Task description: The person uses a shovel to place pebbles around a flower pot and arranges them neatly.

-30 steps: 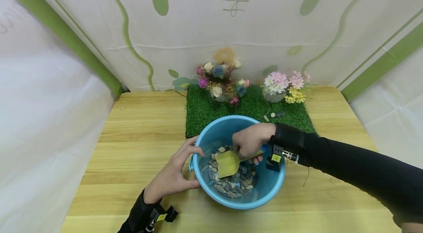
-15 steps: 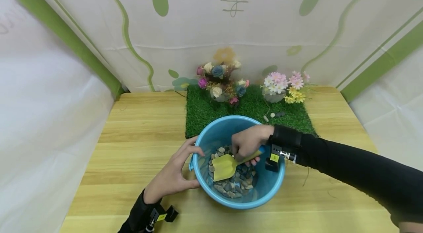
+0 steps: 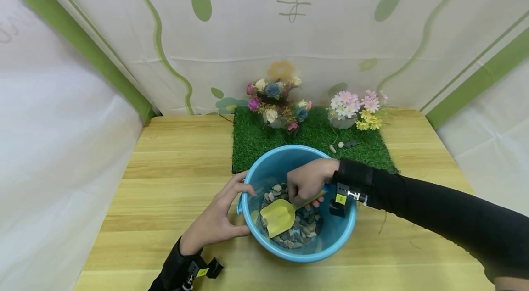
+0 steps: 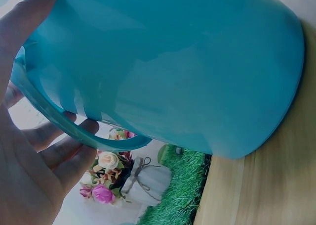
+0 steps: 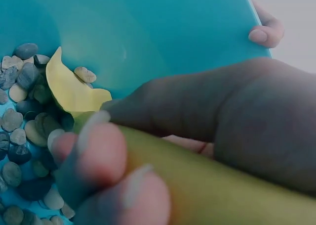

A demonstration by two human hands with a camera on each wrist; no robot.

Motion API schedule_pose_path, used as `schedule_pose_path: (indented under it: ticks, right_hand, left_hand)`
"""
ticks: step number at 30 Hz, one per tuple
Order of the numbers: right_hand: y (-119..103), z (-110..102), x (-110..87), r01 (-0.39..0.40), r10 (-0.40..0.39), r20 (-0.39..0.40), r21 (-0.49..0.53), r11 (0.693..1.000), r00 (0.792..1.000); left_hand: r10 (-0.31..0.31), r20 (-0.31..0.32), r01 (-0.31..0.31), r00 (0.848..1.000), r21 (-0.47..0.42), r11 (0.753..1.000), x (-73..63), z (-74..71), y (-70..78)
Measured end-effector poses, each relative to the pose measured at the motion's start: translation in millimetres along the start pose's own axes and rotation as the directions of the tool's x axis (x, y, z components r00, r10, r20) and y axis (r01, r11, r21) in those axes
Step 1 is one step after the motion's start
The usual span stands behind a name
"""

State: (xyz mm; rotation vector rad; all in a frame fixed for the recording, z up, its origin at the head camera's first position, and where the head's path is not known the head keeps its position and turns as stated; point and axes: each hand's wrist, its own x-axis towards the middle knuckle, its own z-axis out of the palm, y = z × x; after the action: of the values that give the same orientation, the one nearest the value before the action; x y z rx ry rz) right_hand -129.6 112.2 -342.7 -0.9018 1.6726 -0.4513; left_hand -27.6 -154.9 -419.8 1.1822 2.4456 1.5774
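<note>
Where the printed white cloth (image 3: 248,29) hangs at the back, the pale wooden worktop (image 3: 177,153) reaches its far edge. At 12 o'clock, with 12 pointing away from the person, lies the green grass mat (image 3: 314,131); nearer stands the blue bucket (image 3: 303,257), the centre of this dial. Its glossy plastic wall looks thin and rather slippery, so the rolled rim should be the surest hold; the weight inside probably steadies it. On the mat sit the potted roses (image 3: 272,90), between 11 and 12, and the potted daisies (image 3: 349,103), at 1.

At 9, the left hand (image 3: 221,213) is spread about the rim, a fingertip hooked over it and the thumb against the outside. Coming in across 2, the right hand (image 3: 307,181) has its fingers wrapped closely round the handle of the yellow scoop (image 3: 278,217), whose blade lies inside the bucket toward 8. The scoop looks light and stiff; gripping close behind the blade should give good control. Whether it carries anything, I cannot tell.

Smallest, the pebbles (image 3: 303,231) cover much of the bucket's floor, hard, smooth and likely to slide; loose stones (image 3: 340,144) lie on the mat at 1.
</note>
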Motion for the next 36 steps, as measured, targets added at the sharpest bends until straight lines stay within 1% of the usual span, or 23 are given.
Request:
schedule_pose_path:
  ticks: [4,10,13,19,28,31,36]
  right_hand:
    - [-2,-1,0.6,0.001,-0.001,0.008,-0.043,0.999,1.0]
    - [-6,-1,2.6,-0.002,0.003,0.014,-0.078,0.997,1.0]
    - [-4,-3,1.8,0.025,-0.022,0.033,-0.089,0.996,0.999]
    - [3,-8,-1.5,0.081,-0.076,0.069,-0.072,0.994,0.995]
    - [4,-18,-7.2,0.102,-0.094,0.084,-0.1,0.99,0.992]
    - [2,-22,-10.9,0.14,-0.129,0.108,-0.101,0.985,0.986]
    - [1,-27,-19.0,0.201,-0.189,0.126,-0.091,0.975,0.974]
  left_hand:
    - [0.006,-0.002,-0.006,1.0,-0.002,1.0,0.1,0.1,-0.6]
    - [0.007,-0.001,-0.007,1.0,-0.007,1.0,-0.4,0.3,-1.3]
    - [0.004,0.001,-0.004,1.0,-0.008,1.0,-0.7,0.4,-1.0]
    - [0.007,-0.002,-0.007,1.0,-0.003,1.0,0.1,0.2,-1.3]
    - [0.006,0.004,-0.006,1.0,-0.011,1.0,0.2,1.0,-1.7]
    - [0.001,0.002,-0.001,1.0,-0.008,1.0,0.1,0.6,-1.8]
    - [-0.002,0.001,0.002,1.0,-0.007,1.0,0.3,0.1,-1.7]
